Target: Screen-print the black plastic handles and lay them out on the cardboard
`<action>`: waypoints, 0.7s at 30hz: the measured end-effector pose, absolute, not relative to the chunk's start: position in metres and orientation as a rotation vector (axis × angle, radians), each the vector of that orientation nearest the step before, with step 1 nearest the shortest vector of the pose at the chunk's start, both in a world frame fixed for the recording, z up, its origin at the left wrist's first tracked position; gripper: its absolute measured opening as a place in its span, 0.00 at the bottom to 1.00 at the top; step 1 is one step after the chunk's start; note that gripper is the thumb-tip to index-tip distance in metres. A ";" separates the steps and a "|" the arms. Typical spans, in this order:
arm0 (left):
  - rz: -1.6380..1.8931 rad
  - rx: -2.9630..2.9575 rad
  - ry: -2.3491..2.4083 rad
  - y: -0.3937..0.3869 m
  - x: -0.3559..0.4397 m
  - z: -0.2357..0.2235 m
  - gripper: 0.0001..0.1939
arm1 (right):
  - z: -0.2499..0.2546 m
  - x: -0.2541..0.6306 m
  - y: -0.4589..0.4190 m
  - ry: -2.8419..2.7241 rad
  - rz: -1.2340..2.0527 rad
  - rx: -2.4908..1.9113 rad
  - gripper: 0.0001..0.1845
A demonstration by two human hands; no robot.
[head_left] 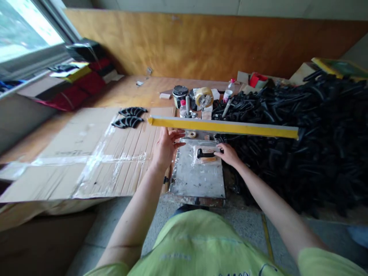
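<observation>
A black curved plastic handle (204, 154) lies on a small fixture wrapped in clear film, with an orange-brown strip showing along its near side. Under it is a grey metal plate (198, 181). My right hand (228, 154) pinches the right end of the handle between thumb and fingers. Left of the plate, my left hand (166, 148) is raised with its fingers apart and nothing between them. Just beyond both hands, a long yellow-taped bar (224, 127) spans the view above the plate.
A large heap of black handles (301, 153) fills the right side. On the left, two rows of handles (129, 117) lie on flattened cardboard (94, 161). Behind the bar stand a dark tub (180, 96), a tape roll (204, 97) and small bottles. Boxes (83, 82) sit by the window.
</observation>
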State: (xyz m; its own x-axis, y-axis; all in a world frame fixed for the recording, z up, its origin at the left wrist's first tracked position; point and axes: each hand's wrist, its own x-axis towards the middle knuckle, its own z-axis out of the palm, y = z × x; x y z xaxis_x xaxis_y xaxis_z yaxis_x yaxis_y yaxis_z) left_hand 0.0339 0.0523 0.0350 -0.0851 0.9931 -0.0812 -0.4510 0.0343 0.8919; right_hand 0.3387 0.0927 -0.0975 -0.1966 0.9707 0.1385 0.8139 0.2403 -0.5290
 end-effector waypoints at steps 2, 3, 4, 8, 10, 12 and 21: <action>1.421 0.684 0.993 0.044 0.045 0.022 0.25 | -0.105 0.313 0.075 -2.237 0.409 -1.587 0.12; 1.352 0.640 1.026 0.035 0.052 0.011 0.26 | -0.105 0.299 0.066 -2.262 0.359 -1.588 0.10; 1.232 0.593 1.062 0.024 0.060 -0.001 0.26 | -0.102 0.286 0.057 -2.255 0.310 -1.595 0.07; 0.811 0.356 1.090 -0.025 0.088 -0.052 0.23 | -0.079 0.247 0.017 -2.392 0.191 -1.327 0.06; 0.806 0.252 1.110 -0.038 0.084 -0.070 0.17 | -0.068 0.249 0.006 -2.559 0.148 -1.073 0.09; 0.841 0.232 1.218 -0.041 0.059 -0.084 0.16 | -0.058 0.276 0.009 -2.565 0.019 -1.106 0.13; 0.649 0.670 2.120 -0.045 -0.129 -0.162 0.18 | -0.042 0.456 0.070 -2.091 -0.395 -2.167 0.13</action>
